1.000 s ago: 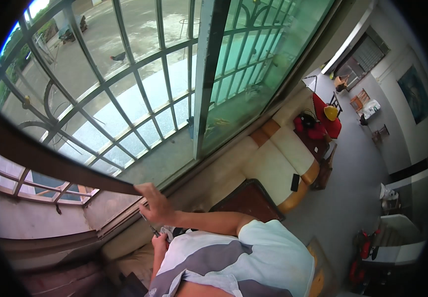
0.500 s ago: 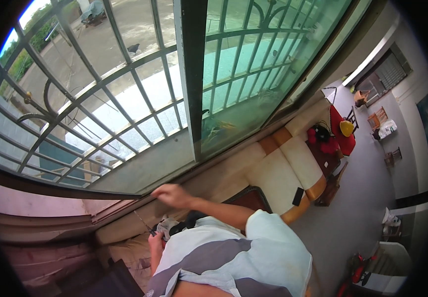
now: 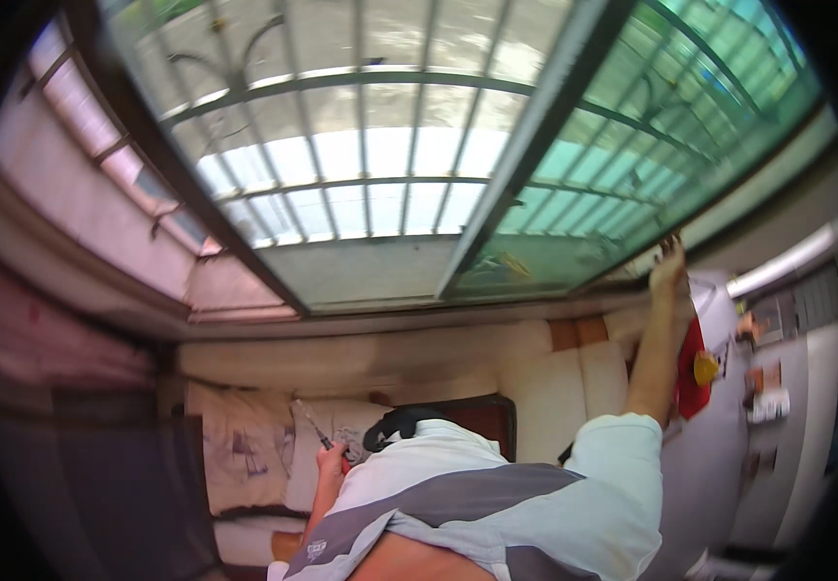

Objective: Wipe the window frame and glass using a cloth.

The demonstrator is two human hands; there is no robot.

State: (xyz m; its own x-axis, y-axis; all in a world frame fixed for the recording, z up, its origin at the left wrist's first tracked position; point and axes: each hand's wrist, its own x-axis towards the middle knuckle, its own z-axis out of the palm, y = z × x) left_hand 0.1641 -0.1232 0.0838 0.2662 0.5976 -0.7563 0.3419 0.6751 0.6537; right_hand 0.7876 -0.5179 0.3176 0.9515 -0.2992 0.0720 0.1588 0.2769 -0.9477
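Note:
My left hand [image 3: 332,457] is closed around the handle of a screwdriver [image 3: 314,427], whose thin shaft points up and away over the couch cushions. My right arm stretches far out to the right. At its end, my right hand [image 3: 669,269] is up by the lower frame of the green-tinted window pane [image 3: 574,237], with its fingers somewhat apart and nothing visible in them. Whether the fingertips touch the frame I cannot tell. Left of that pane, the window shows metal bars [image 3: 370,181] with bright ground outside.
A pale couch [image 3: 419,363] runs below the window. A dark-edged brown panel [image 3: 482,414] and a black item [image 3: 399,423] lie on it. A dark curtain [image 3: 99,474] hangs at the left. A yellow helmet [image 3: 705,367] sits on red cloth at the right.
My view has swung round so the window faces me more squarely. My right hand has moved from the bottom of the window frame far to the right. My left hand still holds the screwdriver.

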